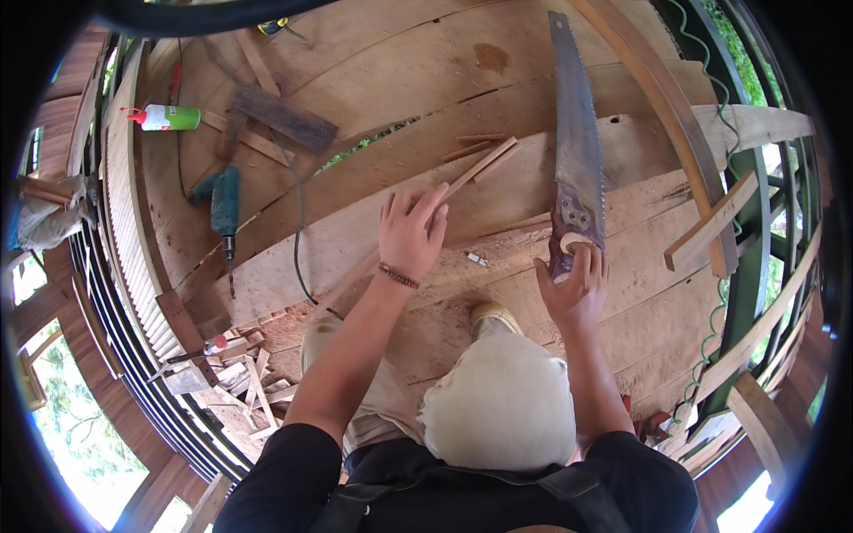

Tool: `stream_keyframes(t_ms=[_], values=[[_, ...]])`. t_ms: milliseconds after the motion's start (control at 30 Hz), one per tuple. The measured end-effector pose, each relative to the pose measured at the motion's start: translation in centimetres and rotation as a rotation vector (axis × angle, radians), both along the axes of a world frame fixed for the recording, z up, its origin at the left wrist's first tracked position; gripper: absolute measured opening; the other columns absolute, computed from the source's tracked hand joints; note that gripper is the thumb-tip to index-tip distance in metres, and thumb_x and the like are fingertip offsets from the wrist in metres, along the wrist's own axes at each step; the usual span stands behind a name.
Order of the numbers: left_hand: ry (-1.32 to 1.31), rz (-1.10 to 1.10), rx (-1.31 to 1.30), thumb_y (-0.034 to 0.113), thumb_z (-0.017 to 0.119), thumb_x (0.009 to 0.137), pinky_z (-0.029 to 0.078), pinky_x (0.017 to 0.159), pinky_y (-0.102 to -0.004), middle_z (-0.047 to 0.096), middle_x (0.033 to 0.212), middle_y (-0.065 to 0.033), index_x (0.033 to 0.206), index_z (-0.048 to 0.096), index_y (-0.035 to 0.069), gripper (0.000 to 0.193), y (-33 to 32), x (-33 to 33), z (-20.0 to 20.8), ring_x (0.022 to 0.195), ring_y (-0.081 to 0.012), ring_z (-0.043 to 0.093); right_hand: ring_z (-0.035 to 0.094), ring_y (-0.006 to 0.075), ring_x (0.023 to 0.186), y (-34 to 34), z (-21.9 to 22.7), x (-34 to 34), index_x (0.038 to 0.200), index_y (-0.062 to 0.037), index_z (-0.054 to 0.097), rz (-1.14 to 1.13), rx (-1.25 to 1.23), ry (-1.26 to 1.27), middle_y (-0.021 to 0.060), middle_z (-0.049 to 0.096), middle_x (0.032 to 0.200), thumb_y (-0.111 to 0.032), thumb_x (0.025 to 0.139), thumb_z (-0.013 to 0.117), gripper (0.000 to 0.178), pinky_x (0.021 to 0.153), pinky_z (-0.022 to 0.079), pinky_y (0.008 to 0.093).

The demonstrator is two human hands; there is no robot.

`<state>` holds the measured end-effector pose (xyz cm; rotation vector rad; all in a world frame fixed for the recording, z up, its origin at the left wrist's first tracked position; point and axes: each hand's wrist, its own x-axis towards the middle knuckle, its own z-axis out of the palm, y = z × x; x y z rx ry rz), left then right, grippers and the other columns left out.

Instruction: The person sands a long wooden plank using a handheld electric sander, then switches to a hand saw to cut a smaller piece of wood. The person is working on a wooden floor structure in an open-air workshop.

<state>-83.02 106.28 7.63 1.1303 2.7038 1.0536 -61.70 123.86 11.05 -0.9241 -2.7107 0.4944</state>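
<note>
My right hand (579,282) is wrapped round the dark red wooden handle of a hand saw (577,115). The long blade points away from me across the boards, its toothed edge on the right. A thin wooden strip (484,166) slants up and right from under the fingers of my left hand (414,226). That hand is on the strip, its fingers partly spread; the grip underneath is hidden. Short loose slivers (471,147) lie just beyond. I wear a beaded bracelet (398,275) on my left wrist.
A teal power drill (226,209) with a long bit lies at left, its cord nearby. Beyond it are a white-and-green bottle (169,117) and dark wood offcuts (284,117). Scraps (253,382) pile at lower left. A long curved timber (657,98) stands at right.
</note>
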Motion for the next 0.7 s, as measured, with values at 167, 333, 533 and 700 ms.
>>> stream_keyframes(t_ms=[167, 333, 533, 700], values=[[0.036, 0.049, 0.048, 0.011, 0.076, 0.086, 0.049, 0.082, -0.043, 0.066, 0.095, -0.0043, 0.104, 0.075, 0.015, 0.018, 3.4, -0.5, -0.4, 0.089, -0.0274, 0.063, 0.061, 0.0398, 0.098, 0.4, -1.8, 0.7, 0.11, 0.0, 0.057, 0.102, 0.078, -0.048, 0.0187, 0.063, 0.103, -0.022, 0.077, 0.081, 0.047, 0.089, 0.047, 0.0525], [0.077, 0.088, 0.091, 0.012, 0.077, 0.085, 0.048, 0.078, -0.0425, 0.067, 0.089, -0.0026, 0.092, 0.074, 0.014, 0.008, 4.8, -0.6, -1.4, 0.088, -0.0275, 0.063, 0.06, 0.04, 0.09, 0.9, -3.1, 0.9, 0.108, 0.0035, 0.058, 0.064, -0.1, -0.006, 0.0206, 0.063, 0.094, -0.006, 0.074, 0.067, 0.036, 0.086, 0.045, 0.0523], [0.07, 0.131, 0.067, 0.015, 0.077, 0.085, 0.048, 0.077, -0.0423, 0.067, 0.085, -0.0038, 0.086, 0.073, 0.014, 0.004, 4.6, -0.6, -1.5, 0.085, -0.0282, 0.064, 0.056, 0.0268, 0.076, 1.1, 2.7, 2.6, 0.103, 0.0039, 0.059, 0.041, -0.834, 0.265, 0.0129, 0.057, 0.084, -0.003, 0.07, 0.072, 0.036, 0.068, 0.046, 0.0388], [0.017, 0.181, 0.04, 0.02, 0.076, 0.086, 0.049, 0.075, -0.0433, 0.066, 0.082, -0.005, 0.081, 0.072, 0.013, 0.009, 4.8, -0.7, -2.0, 0.081, -0.0293, 0.065, 0.058, 0.0191, 0.073, 0.7, 6.6, 1.3, 0.112, 0.004, 0.062, 0.305, -0.771, 0.486, 0.0085, 0.059, 0.086, -0.016, 0.068, 0.087, 0.055, 0.066, 0.048, 0.0328]])
